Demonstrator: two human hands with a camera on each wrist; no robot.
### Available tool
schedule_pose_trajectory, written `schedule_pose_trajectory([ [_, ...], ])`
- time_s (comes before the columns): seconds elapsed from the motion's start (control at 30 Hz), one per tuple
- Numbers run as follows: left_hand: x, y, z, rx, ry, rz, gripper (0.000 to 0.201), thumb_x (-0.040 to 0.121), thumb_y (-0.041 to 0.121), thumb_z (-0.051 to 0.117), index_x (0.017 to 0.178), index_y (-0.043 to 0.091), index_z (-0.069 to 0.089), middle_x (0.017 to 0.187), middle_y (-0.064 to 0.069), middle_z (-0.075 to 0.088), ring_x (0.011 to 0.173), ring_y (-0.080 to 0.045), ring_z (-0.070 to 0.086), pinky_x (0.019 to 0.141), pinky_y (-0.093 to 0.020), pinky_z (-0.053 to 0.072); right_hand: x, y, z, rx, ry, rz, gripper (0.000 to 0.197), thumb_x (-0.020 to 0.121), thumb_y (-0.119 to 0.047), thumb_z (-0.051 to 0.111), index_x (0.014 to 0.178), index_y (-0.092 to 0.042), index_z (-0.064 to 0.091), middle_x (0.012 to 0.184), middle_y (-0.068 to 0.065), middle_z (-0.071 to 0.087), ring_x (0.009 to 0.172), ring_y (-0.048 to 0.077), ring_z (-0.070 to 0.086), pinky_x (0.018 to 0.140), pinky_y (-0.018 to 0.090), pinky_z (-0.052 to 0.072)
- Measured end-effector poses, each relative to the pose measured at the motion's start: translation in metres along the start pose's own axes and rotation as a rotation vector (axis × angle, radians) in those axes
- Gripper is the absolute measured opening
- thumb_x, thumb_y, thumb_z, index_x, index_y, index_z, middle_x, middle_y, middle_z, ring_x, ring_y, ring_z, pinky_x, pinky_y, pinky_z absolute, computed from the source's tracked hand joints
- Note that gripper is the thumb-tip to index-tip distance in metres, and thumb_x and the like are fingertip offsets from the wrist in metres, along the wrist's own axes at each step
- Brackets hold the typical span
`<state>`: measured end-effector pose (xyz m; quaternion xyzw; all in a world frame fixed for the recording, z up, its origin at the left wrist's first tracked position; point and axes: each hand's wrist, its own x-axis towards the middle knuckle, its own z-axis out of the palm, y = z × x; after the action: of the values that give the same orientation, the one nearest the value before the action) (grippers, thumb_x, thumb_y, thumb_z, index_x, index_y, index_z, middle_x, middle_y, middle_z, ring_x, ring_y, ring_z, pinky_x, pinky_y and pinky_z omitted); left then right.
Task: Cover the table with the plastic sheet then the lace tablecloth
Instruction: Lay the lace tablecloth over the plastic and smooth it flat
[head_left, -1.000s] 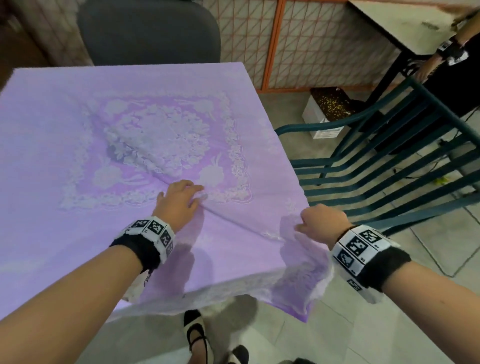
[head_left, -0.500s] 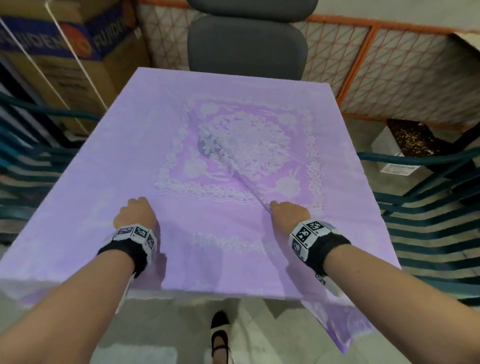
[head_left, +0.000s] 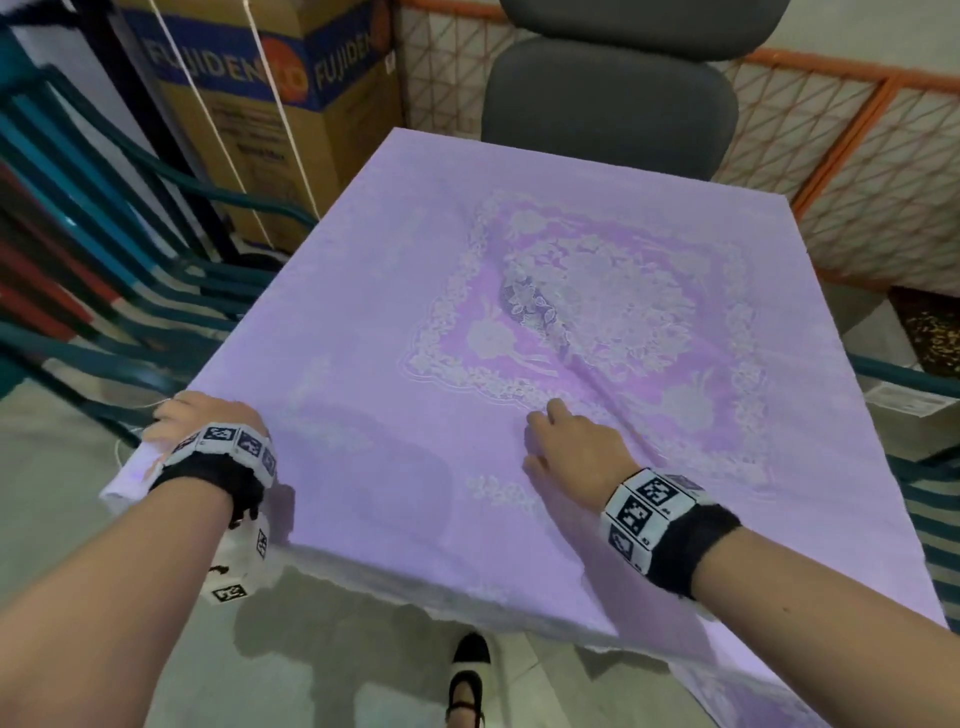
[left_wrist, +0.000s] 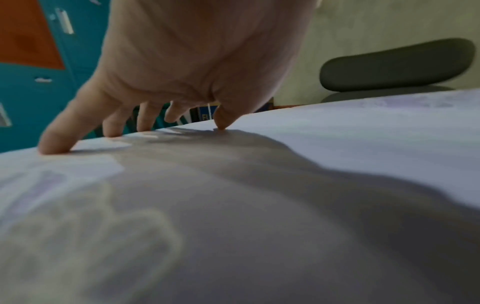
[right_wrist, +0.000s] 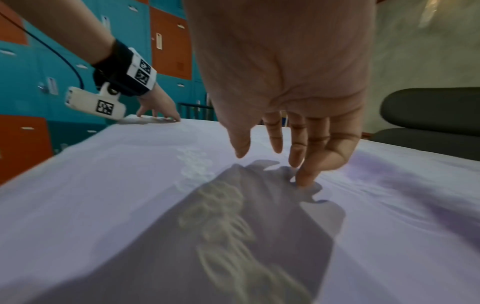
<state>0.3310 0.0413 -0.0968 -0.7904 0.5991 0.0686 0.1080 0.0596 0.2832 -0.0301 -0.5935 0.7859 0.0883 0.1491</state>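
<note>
A lilac lace tablecloth (head_left: 519, 415) with a white floral centre lies spread over the whole table, its hem hanging over the near edge. A diagonal crease (head_left: 582, 369) runs from the centre motif toward my right hand (head_left: 540, 431). That hand rests on the cloth, and in the right wrist view its fingertips (right_wrist: 303, 181) touch the fabric with straight fingers. My left hand (head_left: 176, 410) sits at the near-left corner. Its spread fingertips (left_wrist: 54, 148) press the cloth at the table's edge. The plastic sheet cannot be told apart under the lace.
A grey office chair (head_left: 608, 104) stands at the far side. Green metal chairs flank the table on the left (head_left: 104, 249) and right (head_left: 924, 467). A cardboard box (head_left: 260, 78) and an orange-framed mesh panel (head_left: 857, 156) stand behind. My shoe (head_left: 467, 675) is under the near edge.
My left hand slid left along the near edge to the corner. My right hand left the near-right hem a second ago and now rests by the crease.
</note>
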Motion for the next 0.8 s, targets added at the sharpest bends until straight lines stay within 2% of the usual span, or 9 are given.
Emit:
schedule_pose_trajectory([
  [0.1,0.016,-0.017,0.002,-0.026,-0.029,-0.003,0.043,0.087,0.016,0.046,0.128,0.003,0.053,0.127,-0.019,0.048,0.12,-0.038,0.041,0.1,-0.05,0.035,0.018,-0.033,-0.002,-0.01,-0.072,0.032,0.035,0.096,-0.022,0.047,0.127,-0.008,0.038,0.118,0.011,0.047,0.102,0.033,0.057,0.063,0.034,0.037],
  [0.2,0.018,-0.038,-0.014,-0.194,0.043,-0.009,0.033,0.092,0.009,0.045,0.124,0.001,0.049,0.132,-0.024,0.047,0.125,-0.039,0.038,0.104,-0.054,0.033,0.032,-0.048,-0.004,-0.076,-0.115,0.036,0.029,0.095,-0.009,0.041,0.124,-0.004,0.039,0.075,0.004,0.042,0.08,0.029,0.052,0.053,0.031,0.031],
  [0.23,0.025,-0.044,-0.017,-0.266,0.033,0.015,0.029,0.093,0.01,0.046,0.12,0.0,0.051,0.131,-0.027,0.049,0.125,-0.041,0.041,0.105,-0.052,0.033,0.033,-0.05,-0.006,-0.112,-0.124,0.01,0.028,0.096,-0.008,0.039,0.124,-0.004,0.039,0.071,0.002,0.038,0.08,0.03,0.054,0.054,0.031,0.032],
  [0.33,0.039,-0.057,-0.027,-0.379,0.006,0.119,0.027,0.094,0.015,0.047,0.102,-0.009,0.056,0.115,-0.034,0.059,0.11,-0.045,0.055,0.095,-0.046,0.043,0.032,-0.058,-0.009,-0.197,-0.123,-0.046,0.03,0.096,-0.008,0.039,0.126,-0.004,0.037,0.085,0.005,0.051,0.084,0.028,0.055,0.061,0.033,0.033],
  [0.43,0.044,-0.069,-0.03,-0.388,0.026,0.15,0.03,0.095,0.012,0.045,0.099,-0.015,0.055,0.109,-0.036,0.06,0.105,-0.046,0.057,0.09,-0.046,0.046,0.03,-0.07,-0.009,-0.218,-0.137,-0.086,0.036,0.093,-0.008,0.046,0.127,-0.005,0.036,0.099,0.011,0.058,0.085,0.029,0.056,0.062,0.033,0.034],
  [0.53,0.045,-0.084,-0.029,-0.342,0.011,0.14,0.026,0.094,0.011,0.048,0.092,-0.012,0.058,0.109,-0.035,0.062,0.104,-0.046,0.059,0.089,-0.046,0.047,0.026,-0.08,-0.005,-0.237,-0.147,-0.128,0.033,0.094,-0.009,0.044,0.125,-0.006,0.037,0.097,0.012,0.058,0.085,0.029,0.058,0.054,0.031,0.033],
  [0.63,0.038,-0.087,-0.031,-0.248,-0.015,0.132,0.02,0.091,0.009,0.05,0.077,-0.003,0.058,0.109,-0.029,0.065,0.104,-0.043,0.061,0.091,-0.044,0.05,0.024,-0.081,-0.004,-0.196,-0.148,-0.133,0.028,0.098,-0.016,0.039,0.124,-0.007,0.038,0.106,0.013,0.063,0.081,0.028,0.055,0.063,0.033,0.037],
  [0.73,0.034,-0.066,-0.039,-0.152,-0.018,0.143,0.027,0.088,0.011,0.05,0.109,-0.004,0.059,0.121,-0.027,0.059,0.113,-0.043,0.055,0.098,-0.048,0.047,0.03,-0.078,-0.016,-0.093,-0.114,-0.036,0.028,0.101,-0.028,0.032,0.118,-0.01,0.043,0.112,0.013,0.063,0.095,0.031,0.062,0.068,0.032,0.037],
  [0.8,0.036,-0.044,-0.048,-0.084,-0.004,0.22,0.036,0.088,0.014,0.048,0.121,0.001,0.051,0.126,-0.023,0.054,0.117,-0.041,0.05,0.1,-0.05,0.044,0.04,-0.077,-0.03,-0.053,-0.092,0.0,0.025,0.1,-0.032,0.033,0.109,-0.011,0.043,0.107,0.012,0.061,0.091,0.031,0.059,0.068,0.031,0.037],
])
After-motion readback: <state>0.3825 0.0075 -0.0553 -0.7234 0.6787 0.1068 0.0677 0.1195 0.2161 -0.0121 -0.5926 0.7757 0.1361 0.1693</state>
